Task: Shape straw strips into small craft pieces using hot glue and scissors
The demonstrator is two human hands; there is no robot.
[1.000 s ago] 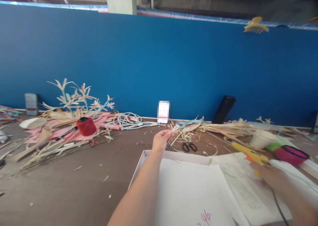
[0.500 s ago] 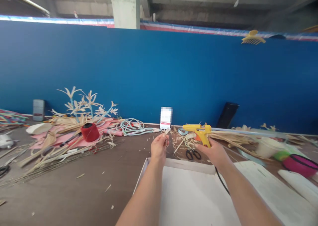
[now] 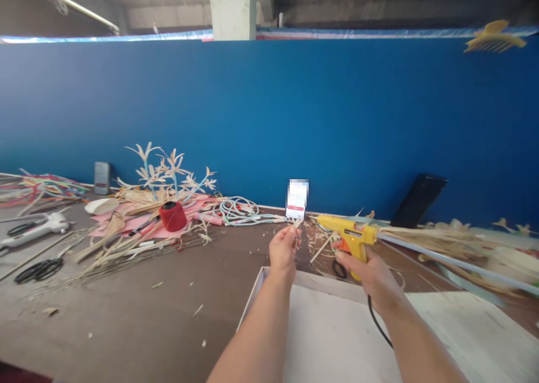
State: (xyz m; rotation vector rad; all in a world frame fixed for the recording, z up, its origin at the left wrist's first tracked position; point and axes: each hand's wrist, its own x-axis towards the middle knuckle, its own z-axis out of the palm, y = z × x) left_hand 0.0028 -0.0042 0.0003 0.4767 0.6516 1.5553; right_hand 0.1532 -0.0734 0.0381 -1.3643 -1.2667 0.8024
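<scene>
My left hand [image 3: 283,249] is raised over the brown table, its fingers pinched on a small pale straw piece [image 3: 297,223]. My right hand [image 3: 370,272] grips the handle of a yellow glue gun [image 3: 347,233], whose nozzle points left toward that straw piece and ends a short way from it. A black cord [image 3: 376,321] runs from the gun down along my right forearm. Both hands hover above the far edge of a shallow white box [image 3: 269,276] lined with white paper.
Black scissors [image 3: 338,268] lie partly hidden behind my right hand. A heap of straw with straw flowers [image 3: 168,172], pink sheets and a red spool [image 3: 172,215] fills the left. More scissors [image 3: 39,269] and a white tool [image 3: 40,228] sit far left. A blue wall [image 3: 269,119] backs the table.
My right hand lifted the yellow glue gun from the right side and brought it up beside my left hand. The view shifted leftward, showing more of the table's left end.
</scene>
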